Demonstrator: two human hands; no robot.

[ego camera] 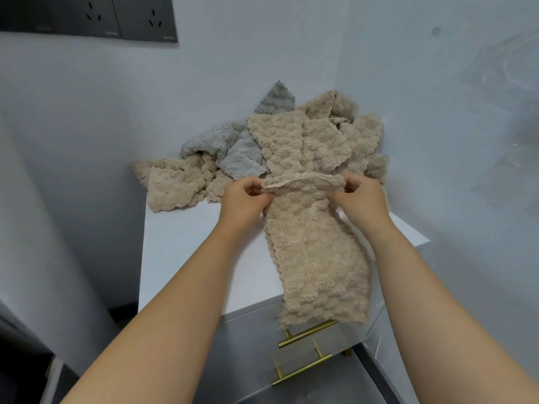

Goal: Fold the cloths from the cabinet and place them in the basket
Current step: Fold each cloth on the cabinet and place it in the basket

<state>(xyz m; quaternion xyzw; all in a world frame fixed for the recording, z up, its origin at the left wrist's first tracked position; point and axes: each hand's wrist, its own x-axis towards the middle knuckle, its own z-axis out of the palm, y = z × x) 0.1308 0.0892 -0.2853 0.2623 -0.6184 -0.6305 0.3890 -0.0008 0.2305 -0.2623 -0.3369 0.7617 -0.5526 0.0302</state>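
Soft even light, edges warped, mild blur.

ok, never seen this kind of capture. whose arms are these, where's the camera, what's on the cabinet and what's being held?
There is no robot here. These are a person's two bare arms, filmed by one wide-angle camera worn on the head, looking forward and down. That is the only view.

The left hand and right hand each pinch the far edge of a beige cloth, which is turned over between them. The rest of the cloth lies on the white cabinet top and hangs past its front edge, above two brass handles.

Behind it, in the wall corner, sits a loose pile of more beige cloths with grey cloths mixed in. Dark wall sockets are at the upper left. No basket is in view.
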